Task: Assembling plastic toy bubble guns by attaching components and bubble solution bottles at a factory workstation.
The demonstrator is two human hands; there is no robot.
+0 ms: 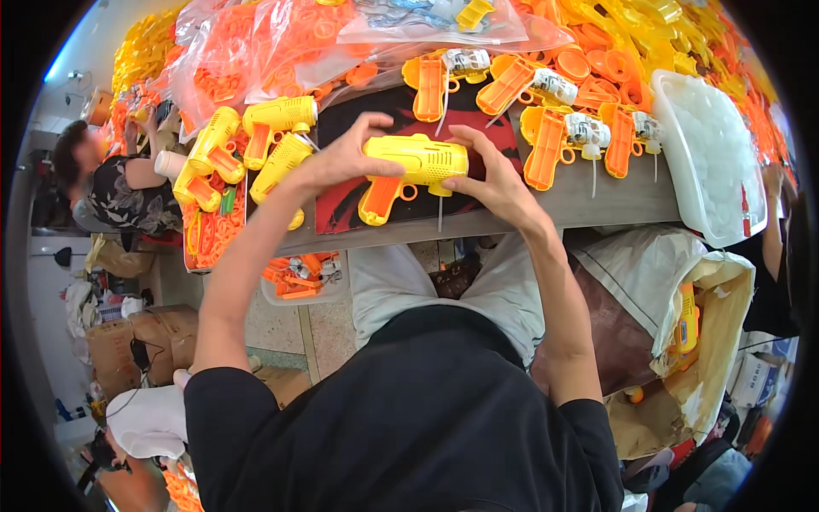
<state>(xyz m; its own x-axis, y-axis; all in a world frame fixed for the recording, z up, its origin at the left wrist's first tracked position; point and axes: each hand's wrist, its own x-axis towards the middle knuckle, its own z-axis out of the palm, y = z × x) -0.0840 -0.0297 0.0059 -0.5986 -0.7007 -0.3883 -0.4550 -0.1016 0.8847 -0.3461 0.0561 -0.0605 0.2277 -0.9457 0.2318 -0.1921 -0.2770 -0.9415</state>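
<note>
- Holding the toy (416, 156) over the surface (627, 206): left grip (344, 156) closed on its left end, right grip (498, 185) closed on its right.
- Step looks like fitting or checking it; next move calls for steady support at both ends (thin tube (440, 213) hangs below).
- Hidden: toy's far side, whatever the grips cover; fit can't be judged.
</note>
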